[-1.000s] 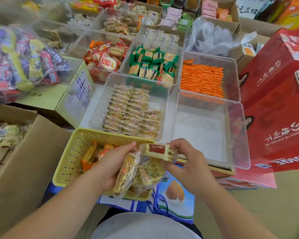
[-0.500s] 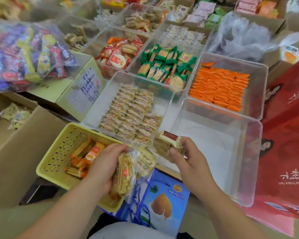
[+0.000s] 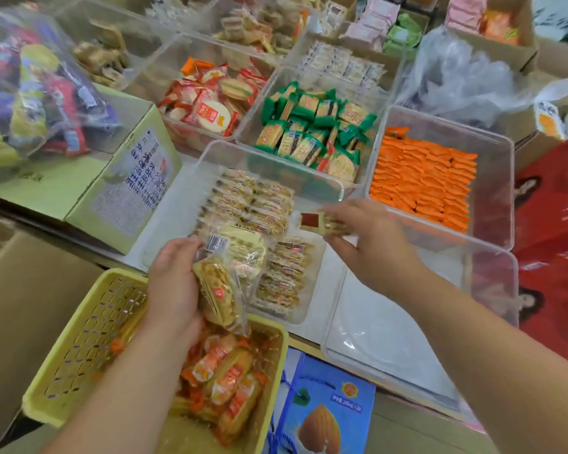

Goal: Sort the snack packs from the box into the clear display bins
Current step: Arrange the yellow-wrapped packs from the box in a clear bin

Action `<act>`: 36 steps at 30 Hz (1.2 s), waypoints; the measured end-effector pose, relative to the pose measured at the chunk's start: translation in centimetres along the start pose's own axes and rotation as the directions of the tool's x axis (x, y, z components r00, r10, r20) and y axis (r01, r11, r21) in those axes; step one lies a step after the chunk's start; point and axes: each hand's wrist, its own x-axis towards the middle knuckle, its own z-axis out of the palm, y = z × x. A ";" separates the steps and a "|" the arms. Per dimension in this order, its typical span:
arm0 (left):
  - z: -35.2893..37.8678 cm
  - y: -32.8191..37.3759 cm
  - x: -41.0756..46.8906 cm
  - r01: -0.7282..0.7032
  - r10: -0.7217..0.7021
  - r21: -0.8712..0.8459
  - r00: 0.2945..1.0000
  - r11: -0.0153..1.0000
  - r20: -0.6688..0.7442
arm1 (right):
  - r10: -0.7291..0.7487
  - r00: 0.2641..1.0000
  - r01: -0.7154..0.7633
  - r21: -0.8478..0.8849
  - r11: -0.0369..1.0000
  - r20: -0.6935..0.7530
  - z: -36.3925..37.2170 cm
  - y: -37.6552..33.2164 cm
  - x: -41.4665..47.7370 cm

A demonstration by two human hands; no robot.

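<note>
**One pack pinched above the biscuit bin, a bundle in the other hand**

The right hand (image 3: 374, 247) pinches a small clear-wrapped snack pack with a red label (image 3: 320, 222) between thumb and fingertips, its grip closed on the pack's right end. The pack hangs roughly level above the right side of a see-through plastic bin (image 3: 177, 208). It is apart from the pale biscuit packs (image 3: 253, 204) that lie in columns on that bin's floor.

The left hand (image 3: 174, 286) has its grip curled round a bundle of clear-wrapped yellow cracker packs (image 3: 220, 290). The bundle stands upright over the bin's near-left corner and the far rim of a yellow perforated plastic basket (image 3: 89, 339). In the basket, orange-and-yellow wrapped packs (image 3: 223, 375) are heaped at the right end.

Just right of the biscuit bin, under the right forearm, stands a second see-through plastic bin (image 3: 391, 342). Behind it is a bin of orange sachets (image 3: 423, 181), and to the left of that a bin of green-wrapped crackers (image 3: 315, 129). Farther left again lie red-and-white round cracker packs (image 3: 210, 106).

A pale green printed carton (image 3: 89, 178) stands left of the biscuit bin, with a large clear bag of mixed sweets (image 3: 30, 93) lying on its top. A blue bag with an almond picture (image 3: 322, 417) lies nearest the person, between the basket and the second bin. A red carton (image 3: 558, 224) fills the right edge.
</note>
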 end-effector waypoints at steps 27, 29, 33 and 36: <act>-0.9 -0.3 0.9 0.112 -0.114 -0.076 0.993 0.991 -0.014 | 0.374 0.663 0.144 -0.601 0.786 0.648 10.8 2.7 12.7; -0.9 -0.3 0.9 0.120 -0.122 -0.067 0.993 0.990 -0.012 | 0.396 0.647 0.134 -0.609 0.782 0.651 11.1 2.5 12.6; -0.8 -0.3 0.8 0.129 -0.130 -0.051 0.991 0.990 -0.020 | 0.401 0.630 0.145 -0.609 0.780 0.665 12.0 1.8 11.7; -0.6 -0.1 0.7 0.138 -0.139 -0.038 0.990 0.990 -0.025 | 0.400 0.653 0.124 -0.612 0.781 0.643 12.3 1.4 11.0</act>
